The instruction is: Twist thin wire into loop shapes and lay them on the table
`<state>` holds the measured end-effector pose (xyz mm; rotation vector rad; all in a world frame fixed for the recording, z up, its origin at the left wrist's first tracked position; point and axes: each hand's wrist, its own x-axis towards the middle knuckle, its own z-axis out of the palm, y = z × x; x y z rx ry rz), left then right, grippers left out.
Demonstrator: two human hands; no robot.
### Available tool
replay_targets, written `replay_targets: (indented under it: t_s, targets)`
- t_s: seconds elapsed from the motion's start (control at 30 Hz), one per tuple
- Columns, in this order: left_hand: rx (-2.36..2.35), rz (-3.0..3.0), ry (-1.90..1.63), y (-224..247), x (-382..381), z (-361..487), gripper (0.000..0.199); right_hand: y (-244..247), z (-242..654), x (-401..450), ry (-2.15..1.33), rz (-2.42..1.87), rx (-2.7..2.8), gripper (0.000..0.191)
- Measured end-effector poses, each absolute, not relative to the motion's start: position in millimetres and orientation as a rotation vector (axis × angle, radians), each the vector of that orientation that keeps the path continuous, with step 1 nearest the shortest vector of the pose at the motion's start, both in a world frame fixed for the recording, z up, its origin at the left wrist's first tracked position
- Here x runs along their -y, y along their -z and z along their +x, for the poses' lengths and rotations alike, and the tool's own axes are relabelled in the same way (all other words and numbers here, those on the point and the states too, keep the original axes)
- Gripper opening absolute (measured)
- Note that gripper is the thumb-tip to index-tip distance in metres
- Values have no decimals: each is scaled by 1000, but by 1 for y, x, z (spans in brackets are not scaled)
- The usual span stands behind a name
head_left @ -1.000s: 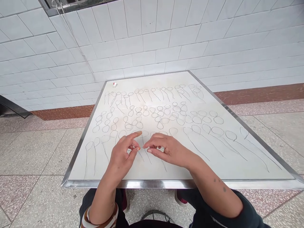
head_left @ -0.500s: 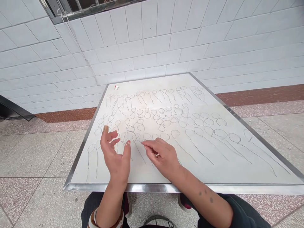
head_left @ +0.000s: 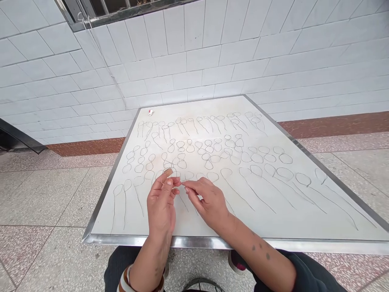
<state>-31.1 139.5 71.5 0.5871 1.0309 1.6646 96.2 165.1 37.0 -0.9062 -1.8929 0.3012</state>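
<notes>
Above the near part of a white table (head_left: 212, 221), my left hand (head_left: 162, 202) pinches a thin wire loop (head_left: 163, 183) between thumb and fingers. My right hand (head_left: 208, 198) is closed, its thumb and forefinger pinched at the loop's right side, close to my left fingertips. The wire between my hands is very fine and only partly visible. Rows of thin wire pieces lie flat on the table: loops with long tails (head_left: 259, 192) in front and at the back, and double-loop shapes (head_left: 190, 145) in the middle.
A small white and red object (head_left: 151, 112) lies at the table's back left corner. A metal edge (head_left: 212, 242) frames the table. Behind it rises a white tiled wall (head_left: 194, 69) with a barred window (head_left: 121, 6) and a hanging cord (head_left: 105, 61). Below is a round metal stool frame (head_left: 203, 283).
My left hand has moved right and its spread fingers have closed on the wire loop. My right hand stays pinched in nearly the same place. The view has shifted slightly.
</notes>
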Motion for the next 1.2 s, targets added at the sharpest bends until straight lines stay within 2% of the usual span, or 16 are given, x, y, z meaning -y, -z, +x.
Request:
replay_targets:
  t_s: [0.7,0.93,1.2]
  targets:
    - [-1179,778,-1653,-68,-145,-47,39,-36,94,-169,-258,-891,2018,17]
    - [-1281,880,-1631,-68,-144,-47,43,-37,92,-167,-109,-940,2064,20]
    - [-1324,926,-1667,-67,-141,-45,42,-39,88,-162,-335,-1054,2081,18]
